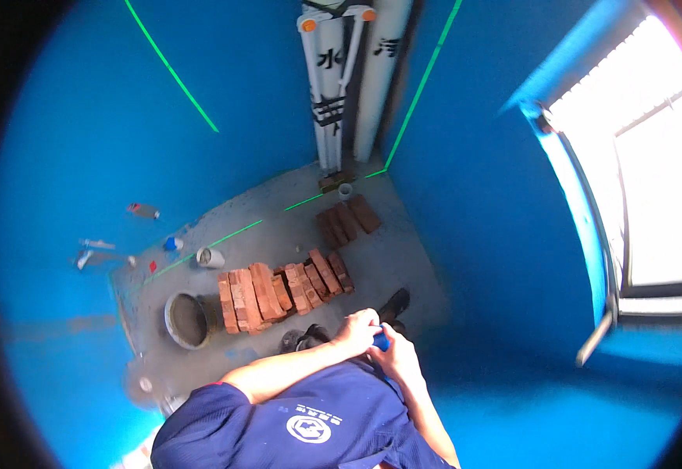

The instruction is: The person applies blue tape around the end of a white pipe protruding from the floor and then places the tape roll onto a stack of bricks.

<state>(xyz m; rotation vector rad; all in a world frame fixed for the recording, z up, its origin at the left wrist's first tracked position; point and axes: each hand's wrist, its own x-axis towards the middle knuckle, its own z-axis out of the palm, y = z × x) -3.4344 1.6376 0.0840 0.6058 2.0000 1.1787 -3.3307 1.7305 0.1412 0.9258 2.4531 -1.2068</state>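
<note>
In front of my waist, my left hand (355, 332) and my right hand (396, 356) are close together, fingers closed on a small blue object (381, 338), too small and covered to identify. Below and ahead of them lies a long row of red bricks (254, 291) on the grey floor (403, 250), just beyond my dark shoes (396, 305).
A second brick group (347, 219) lies farther ahead, near white pipes (329, 117) in the corner. A round bucket (186, 320) and white container (209, 258) stand left of the bricks. Blue walls (75, 187) carry green lines; a bright window (657, 203) is at right.
</note>
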